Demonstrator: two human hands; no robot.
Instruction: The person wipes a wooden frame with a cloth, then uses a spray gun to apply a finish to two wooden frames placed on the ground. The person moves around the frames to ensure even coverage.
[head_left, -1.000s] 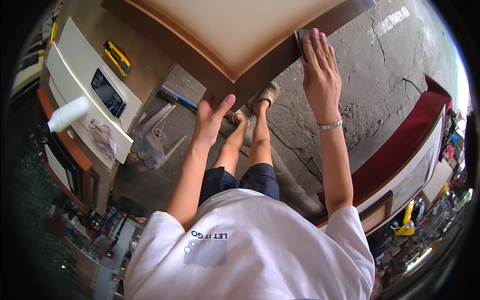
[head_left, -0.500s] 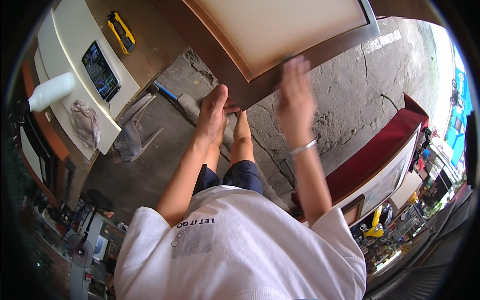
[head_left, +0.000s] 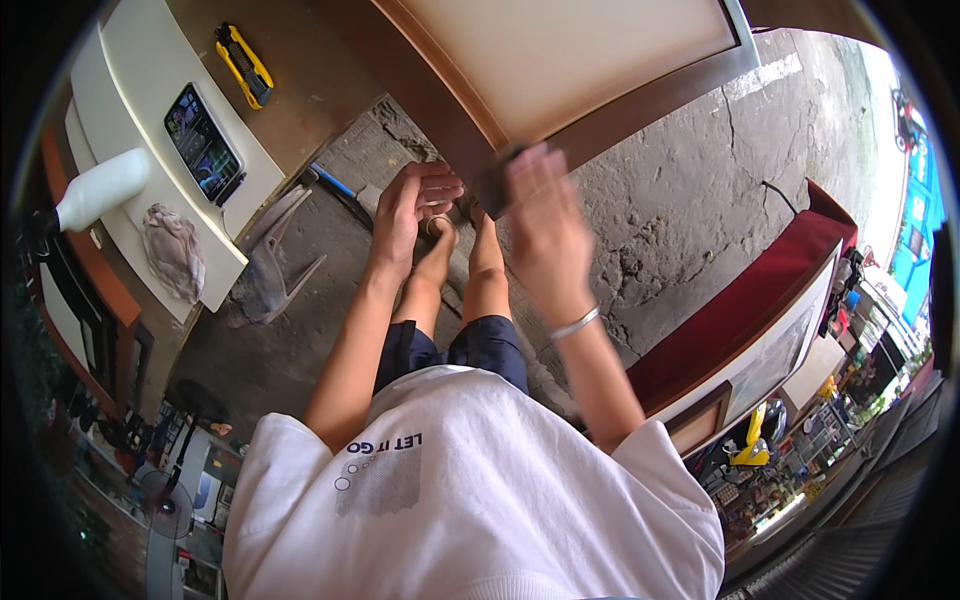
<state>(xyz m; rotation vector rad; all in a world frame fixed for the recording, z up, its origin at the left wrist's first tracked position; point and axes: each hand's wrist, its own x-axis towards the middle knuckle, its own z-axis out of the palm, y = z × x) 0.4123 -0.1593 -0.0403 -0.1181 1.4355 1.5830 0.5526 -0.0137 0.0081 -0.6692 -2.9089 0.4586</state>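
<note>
A large framed panel (head_left: 600, 70), cream in the middle with a brown moulded border, fills the top of the view, one corner pointing toward me. My right hand (head_left: 548, 225), blurred by motion and wearing a silver bracelet, lies over the border close to that corner. A dark pad (head_left: 513, 158) shows at its fingertips, mostly covered by the fingers. Just left of the corner is my left hand (head_left: 410, 205). Its fingers are loosely bent and apart, with nothing visible in them.
At left, pale boards (head_left: 130, 60) on a brown table carry a phone (head_left: 203, 145), a crumpled cloth (head_left: 172, 250) and a white bottle (head_left: 105, 187). A yellow-black cutter (head_left: 244, 66) lies beyond. On the right, a dark red cloth-covered piece (head_left: 735, 300) stands beside framed pictures.
My right hand has swept left and toward me along the border to the corner. My left hand has shifted slightly left, its fingers now more bent.
</note>
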